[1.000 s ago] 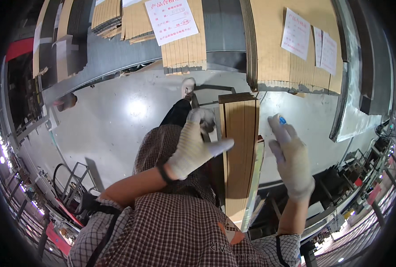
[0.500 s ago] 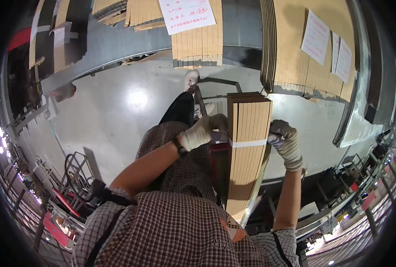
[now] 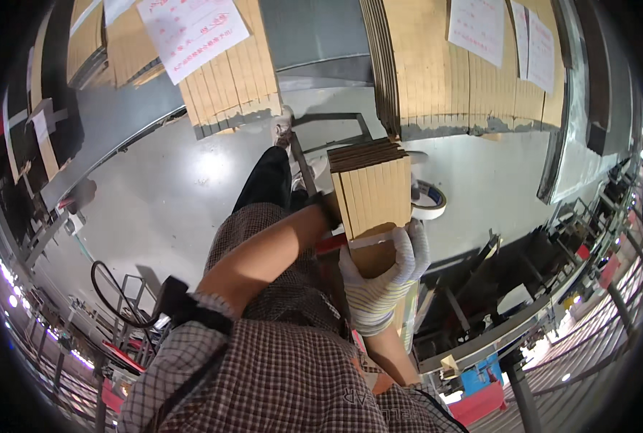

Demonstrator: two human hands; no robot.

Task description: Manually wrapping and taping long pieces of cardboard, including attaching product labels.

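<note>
The stack of brown boards [image 3: 372, 195] is found in front of the person's body, on the near side of the counter [image 3: 314, 36], with the grey floor [image 3: 141, 202] visible on both sides of it. The boards are set on edge, close together, and their far ends are slightly uneven.

The right hand [image 3: 384, 278], which is gloved, is stretched over the stack: the thumb is placed at the left edge and the fingers are placed at the right edge, so the stack is clasped between them. Just beyond the palm, a pale strip [image 3: 370, 242] is seen across the upper face, partly covered by this hand.

The left forearm [image 3: 278, 245] is passed to the left side of the stack. The left hand is mostly hidden there, and it cannot be told whether it is spread or closed, or what is held by it. At the right side of the stack, a roll of tape [image 3: 429, 200] is seen beside the boards; its support is not clear.

As far as can be judged, the binding is only partly done: the strip is laid across the top, but no complete band around the boards can be confirmed. The passing of tape underneath, the joining and the cutting appear to be left. On the counter, other board stacks [image 3: 437, 86] are laid, with white paper sheets [image 3: 476, 32] on them.
</note>
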